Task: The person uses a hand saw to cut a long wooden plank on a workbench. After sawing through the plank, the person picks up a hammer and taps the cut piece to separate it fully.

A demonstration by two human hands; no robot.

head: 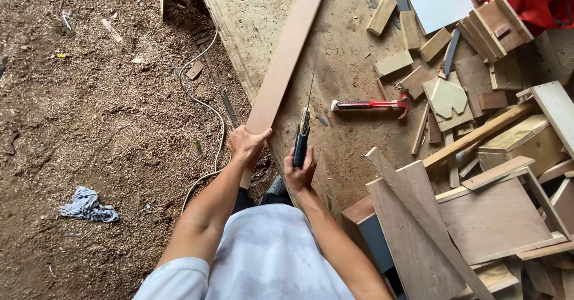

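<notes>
The big plywood worktop [359, 138] carries a long plank [281, 61] running off its edge, so the near end overhangs. The left hand [245, 144] clamps that end steady, and the right hand [299, 171] grips a handsaw [302, 135] just beside it, blade pointing away; a red hammer [373, 104] lies near.

Sawdust-strewn dirt floor [89, 97]; white cable [203, 106]; worn board platform [353, 138]; daylight.

Both arms extended forward, left hand [246, 144] clamped over near end of long plank [287, 49], thumb across its top face, right hand [299, 171] just right of plank, fist closed round saw handle [301, 144].
</notes>
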